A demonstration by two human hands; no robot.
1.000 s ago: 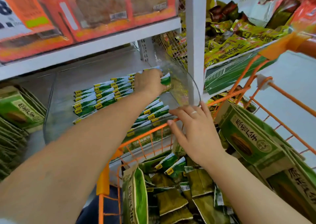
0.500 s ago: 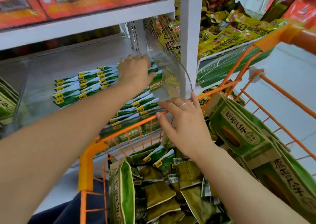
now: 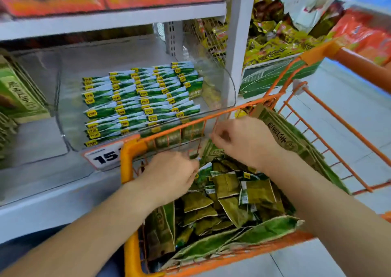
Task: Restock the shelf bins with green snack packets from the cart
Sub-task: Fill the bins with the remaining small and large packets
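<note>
While both hands sit low in the cart (image 3: 129,166), neither grip can be read for sure. Left hand (image 3: 171,175) is knuckles-up at the front left corner, fingers curled down into the loose packets (image 3: 228,192); cannot tell if it holds one. Right hand (image 3: 243,139) is beside it, further forward and right, just behind the front rail, fingers curled with tips hidden by blur; cannot tell whether it pinches anything. Hands are near each other, not touching.

Loose green packets fill the cart under and behind both hands. Large green bags (image 3: 292,137) stand upright along the cart wall right of the right hand; another large bag (image 3: 160,230) stands behind the left hand by the left wall.

Ahead of the hands, beyond the rail, a clear bin (image 3: 230,86) on the shelf (image 3: 42,202) holds green packets in neat overlapping rows (image 3: 139,101), covering most of the bin floor. Price tag (image 3: 101,157) hangs on the shelf edge, forward-left of the left hand. Green boxes (image 3: 17,92) are far left of the bin. Yellow packets (image 3: 273,48) are piled on the next shelf section, forward-right of the right hand.
</note>
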